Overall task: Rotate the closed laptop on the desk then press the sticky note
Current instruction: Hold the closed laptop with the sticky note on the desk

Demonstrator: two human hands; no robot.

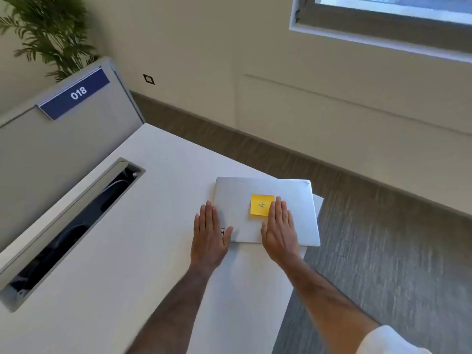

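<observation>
Silver closed laptop lying on white desk, my left hand resting flat at its edge, my right hand lying open-palmed beside yellow sticky note, gripping nothing

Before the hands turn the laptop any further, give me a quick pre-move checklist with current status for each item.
1. Laptop lid closed: ok.
2. Sticky note lying on the lid: ok, though its near edge may be slightly lifted.
3. Left hand placed: ok, flat at the laptop's left edge, thumb on the lid.
4. Right hand placed: ok, flat on the lid, fingers beside the note's right edge.
5. Laptop fully supported by the desk: not ok, its right side overhangs the desk edge.
6. Note pressed down firmly: cannot tell.
</observation>
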